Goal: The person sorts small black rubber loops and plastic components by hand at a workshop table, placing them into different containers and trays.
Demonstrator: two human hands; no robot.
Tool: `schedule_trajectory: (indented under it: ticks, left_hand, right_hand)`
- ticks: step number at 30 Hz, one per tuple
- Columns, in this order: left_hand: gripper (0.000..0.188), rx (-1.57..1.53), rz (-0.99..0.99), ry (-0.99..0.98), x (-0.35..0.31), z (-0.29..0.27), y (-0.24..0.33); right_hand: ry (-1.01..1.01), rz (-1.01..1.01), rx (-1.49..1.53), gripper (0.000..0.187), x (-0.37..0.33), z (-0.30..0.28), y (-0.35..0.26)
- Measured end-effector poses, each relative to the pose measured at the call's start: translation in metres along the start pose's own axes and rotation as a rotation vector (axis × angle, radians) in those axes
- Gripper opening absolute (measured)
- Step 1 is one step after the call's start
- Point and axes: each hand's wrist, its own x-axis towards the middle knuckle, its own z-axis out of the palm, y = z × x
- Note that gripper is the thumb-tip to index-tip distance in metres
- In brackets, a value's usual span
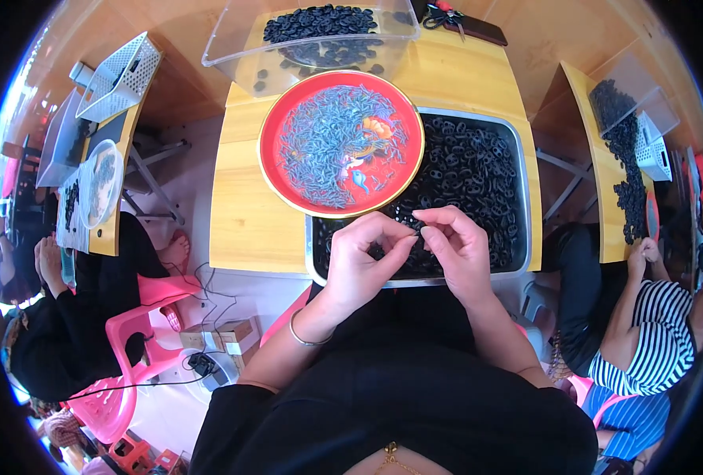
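Observation:
My left hand (365,255) and my right hand (460,252) meet above the near part of a metal tray (317,261). Thumb and forefinger are pinched on each hand, the fingertips almost touching. Something small and dark seems to sit between them, but it blends into the black pieces behind. The tray is filled with small black oval pieces (470,170) with holes in them. Resting over the tray's left part is a round red dish (268,170) with a gold rim and a painted pattern. Many thin grey-blue pin-like pieces (320,150) lie in the dish.
A clear plastic bin (233,59) with black pieces stands at the table's (237,214) far side. Scissors (449,17) lie beyond it. Co-workers sit left and right at tables with white baskets (122,79) and black pieces. A pink chair (122,348) and cables are at left.

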Motion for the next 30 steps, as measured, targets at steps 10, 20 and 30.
schedule_trajectory:
  ticks: [10,20,30]
  left_hand:
    - [0.032,0.59,0.184,-0.26,0.0,0.001,-0.014]
    - [0.027,0.618,0.153,-0.445,0.01,-0.002,-0.018]
    - [0.018,0.655,0.131,-0.576,0.016,0.001,-0.022]
  right_hand:
    - [0.15,0.099,-0.16,0.022,-0.005,-0.044,0.025]
    - [0.282,-0.087,-0.308,0.015,-0.007,-0.039,0.032]
    - [0.299,-0.149,-0.436,0.014,-0.009,-0.039,0.033]
